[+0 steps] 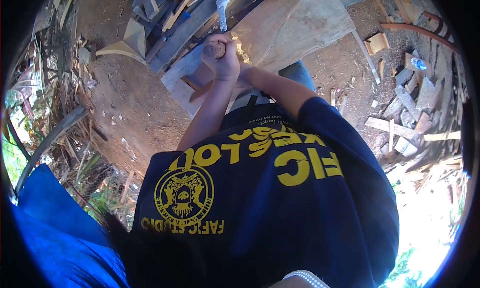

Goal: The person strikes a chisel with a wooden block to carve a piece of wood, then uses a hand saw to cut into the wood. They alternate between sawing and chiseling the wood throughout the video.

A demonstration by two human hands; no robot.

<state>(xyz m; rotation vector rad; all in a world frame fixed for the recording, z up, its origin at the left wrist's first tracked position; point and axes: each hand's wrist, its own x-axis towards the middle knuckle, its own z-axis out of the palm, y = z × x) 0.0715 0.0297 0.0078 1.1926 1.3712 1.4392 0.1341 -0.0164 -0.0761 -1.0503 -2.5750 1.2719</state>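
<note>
My left hand [223, 63] is closed around a rounded wooden piece [214, 50], whose blunt end points up toward the camera. Just behind it, on the right, is my right hand [243, 76]; its fingers are hidden behind the left hand and wrist. Beyond the fists hangs or stands a narrow thing wrapped in whitish material [222, 14]. Pale yellowish wood bits [240, 49] show beside the left hand. A brown wooden piece [201, 92] sticks out below the left wrist, partly hidden by the forearm.
A broad wooden slab [295, 25] lies beyond my hands, with grey planks [175, 45] to its left. A curved wood offcut [125, 47] rests further left. Scrap boards [407, 100] and a plastic bottle [418, 64] lie on the right; a blue sheet [55, 208] is at lower left.
</note>
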